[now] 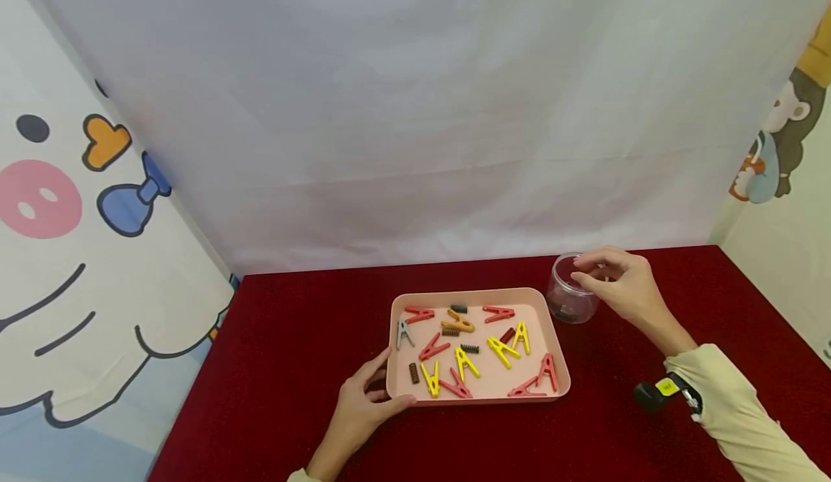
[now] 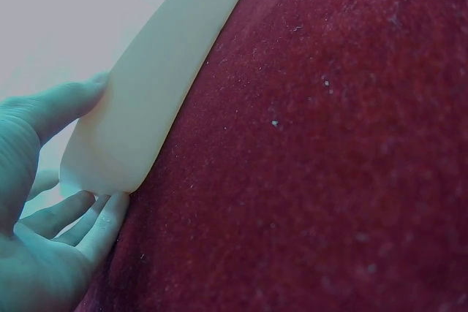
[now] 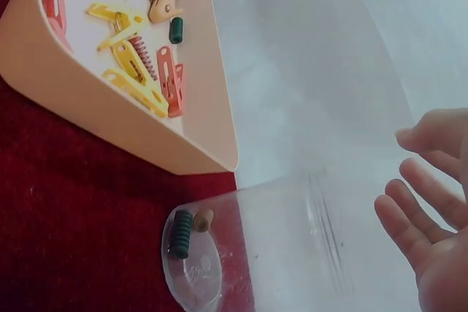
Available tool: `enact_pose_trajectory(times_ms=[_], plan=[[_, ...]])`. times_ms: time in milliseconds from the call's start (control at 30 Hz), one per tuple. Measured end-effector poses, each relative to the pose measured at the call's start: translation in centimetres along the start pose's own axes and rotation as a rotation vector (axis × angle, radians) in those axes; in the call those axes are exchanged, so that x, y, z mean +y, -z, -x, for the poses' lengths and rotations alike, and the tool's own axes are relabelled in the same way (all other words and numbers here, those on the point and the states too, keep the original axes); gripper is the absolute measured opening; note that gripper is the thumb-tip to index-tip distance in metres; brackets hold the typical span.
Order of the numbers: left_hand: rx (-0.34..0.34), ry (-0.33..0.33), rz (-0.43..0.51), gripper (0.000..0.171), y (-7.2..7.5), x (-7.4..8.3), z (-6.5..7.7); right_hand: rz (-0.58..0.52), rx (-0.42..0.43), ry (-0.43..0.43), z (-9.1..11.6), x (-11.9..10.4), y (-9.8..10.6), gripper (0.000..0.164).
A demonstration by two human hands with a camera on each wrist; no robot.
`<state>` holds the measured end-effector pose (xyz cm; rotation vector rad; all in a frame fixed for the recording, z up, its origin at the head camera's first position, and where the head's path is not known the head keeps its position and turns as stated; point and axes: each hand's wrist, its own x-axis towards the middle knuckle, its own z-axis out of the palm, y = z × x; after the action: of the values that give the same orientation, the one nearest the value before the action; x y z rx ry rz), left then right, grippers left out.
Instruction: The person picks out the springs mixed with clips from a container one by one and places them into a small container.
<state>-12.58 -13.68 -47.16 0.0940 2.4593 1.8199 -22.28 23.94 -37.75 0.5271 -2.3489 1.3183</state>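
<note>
A pink tray [image 1: 480, 400] holds red, yellow, orange and grey clothespins and several small coil springs. My left hand [image 1: 361, 400] grips its near left corner, thumb along the front wall and fingers against the side; the left wrist view shows this hand [image 2: 55, 202] on the corner of the tray [image 2: 157, 85]. To the tray's right stands a clear jar [image 1: 563, 293], mouth up. Above its mouth is my right hand [image 1: 617, 280], fingers loosely bent and parted, holding nothing. In the right wrist view, a dark green spring [image 3: 180, 234] and a brown spring [image 3: 204, 220] lie at the jar's bottom.
A dark red cloth [image 1: 299, 338] covers the table. Behind it hangs a pale curtain [image 1: 415, 143], and printed panels stand at left and right. A small dark device with a yellow label [image 1: 666, 387] is strapped at my right wrist.
</note>
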Motion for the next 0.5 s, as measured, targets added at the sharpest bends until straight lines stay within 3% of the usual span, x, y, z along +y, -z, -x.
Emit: enact_pose_trajectory(times_ms=[300, 500], plan=[[0.006, 0.011, -0.010, 0.080, 0.0, 0.0, -0.1, 0.020, -0.052, 0.006, -0.1, -1.0, -0.5, 0.018], [0.018, 0.001, -0.001, 0.080, -0.2, -1.6, -0.6, 0.013, -0.080, 0.015, 0.0, -1.6, -0.8, 0.018]])
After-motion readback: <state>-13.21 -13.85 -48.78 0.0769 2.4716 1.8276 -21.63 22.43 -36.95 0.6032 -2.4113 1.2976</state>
